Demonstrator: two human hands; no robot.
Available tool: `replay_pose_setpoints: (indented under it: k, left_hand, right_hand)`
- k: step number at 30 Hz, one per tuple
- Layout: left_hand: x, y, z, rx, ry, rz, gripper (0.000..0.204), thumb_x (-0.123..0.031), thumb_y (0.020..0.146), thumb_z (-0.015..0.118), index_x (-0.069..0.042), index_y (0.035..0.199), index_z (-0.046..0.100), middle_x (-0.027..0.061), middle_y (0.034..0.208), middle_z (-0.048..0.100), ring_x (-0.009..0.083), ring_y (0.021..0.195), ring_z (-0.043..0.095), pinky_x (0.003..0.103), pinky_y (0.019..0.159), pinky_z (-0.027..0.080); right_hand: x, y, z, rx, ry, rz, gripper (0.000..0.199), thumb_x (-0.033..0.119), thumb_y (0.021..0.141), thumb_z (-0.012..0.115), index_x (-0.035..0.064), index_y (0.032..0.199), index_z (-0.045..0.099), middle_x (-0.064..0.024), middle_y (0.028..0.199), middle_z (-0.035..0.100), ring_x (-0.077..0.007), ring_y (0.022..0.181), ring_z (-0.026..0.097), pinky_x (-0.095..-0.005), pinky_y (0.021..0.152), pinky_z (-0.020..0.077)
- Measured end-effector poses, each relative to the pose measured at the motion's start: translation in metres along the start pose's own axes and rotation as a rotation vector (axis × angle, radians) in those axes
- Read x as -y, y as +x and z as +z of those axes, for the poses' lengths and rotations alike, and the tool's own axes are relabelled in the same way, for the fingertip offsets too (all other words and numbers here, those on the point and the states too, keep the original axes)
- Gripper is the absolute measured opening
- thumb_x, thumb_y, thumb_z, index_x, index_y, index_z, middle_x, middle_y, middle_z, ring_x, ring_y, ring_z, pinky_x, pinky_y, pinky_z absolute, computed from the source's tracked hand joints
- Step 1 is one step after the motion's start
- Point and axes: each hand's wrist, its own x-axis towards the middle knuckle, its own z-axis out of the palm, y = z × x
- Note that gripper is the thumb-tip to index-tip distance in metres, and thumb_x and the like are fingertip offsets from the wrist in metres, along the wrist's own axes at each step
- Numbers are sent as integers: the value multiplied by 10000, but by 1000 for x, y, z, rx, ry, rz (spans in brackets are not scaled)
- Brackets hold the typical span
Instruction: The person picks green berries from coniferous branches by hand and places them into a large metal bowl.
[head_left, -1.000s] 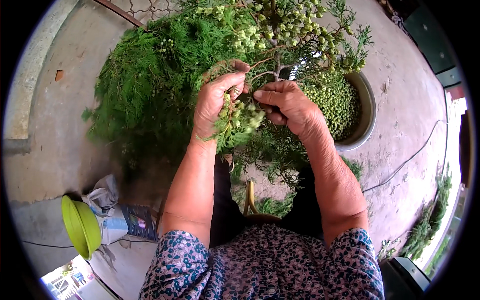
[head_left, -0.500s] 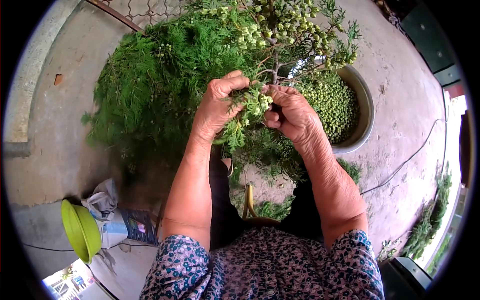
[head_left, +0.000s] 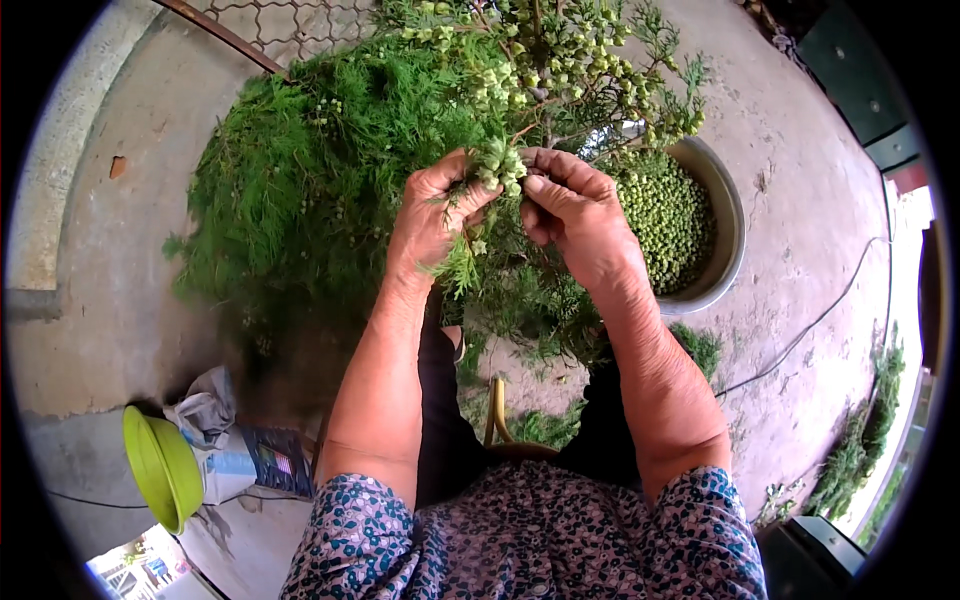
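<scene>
Pinched in my left hand (head_left: 432, 205) is a green conifer sprig (head_left: 462, 262) bearing a cluster of pale green cones (head_left: 498, 166). My right hand (head_left: 575, 205) is closed at the right side of that cluster, its thumb and forefinger pressed together against the cones. Whether a loose cone lies between those fingers cannot be made out. Just beyond both hands rises a larger branch (head_left: 590, 55) thick with similar cones. A round metal basin (head_left: 735, 225), holding many small green cones (head_left: 668, 215), stands to the right of my right hand.
A big heap of cut green branches (head_left: 290, 180) spreads on the left. At lower left are a lime-green basin (head_left: 165, 470) and a grey-white bag (head_left: 208, 405). A thin cable (head_left: 800, 340) crosses the concrete at right. Green clippings (head_left: 850, 450) lie along the right edge.
The cone cluster has risen and tilted up between my fingers. My right hand has shifted slightly left and up onto it, while the larger branch has swayed slightly left.
</scene>
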Motion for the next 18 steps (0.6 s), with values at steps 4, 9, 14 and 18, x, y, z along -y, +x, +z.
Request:
replay_pose_setpoints:
  k: [4,9,14,18]
  left_hand:
    - [-2,-2,2,-22,-62,13,150,-180,770,657,-85,885,651,-60,698,569,22,553,416,181,480,333]
    - [-16,-7,13,-109,-101,-106,85,-113,770,628,-58,833,643,-40,660,555,28,541,415,182,490,334]
    - [-10,-8,11,-25,-338,-115,70,-97,782,610,-44,824,628,-22,664,555,34,540,437,182,484,338]
    - [-8,-7,12,-44,-351,-116,85,-95,792,598,-30,846,615,-11,677,564,40,515,443,185,472,339]
  right_hand:
    - [3,2,-1,76,252,34,162,85,851,540,-12,976,571,-14,650,549,-77,508,468,-206,452,374]
    - [-7,5,-1,70,227,9,141,127,840,575,0,901,580,-18,694,562,-80,527,498,-217,460,395]
    - [-11,8,0,142,471,109,184,183,876,518,14,805,512,-53,652,536,-136,506,478,-246,485,401]
    - [-9,8,1,129,445,98,160,166,861,530,10,842,503,-81,667,548,-154,541,495,-253,504,407]
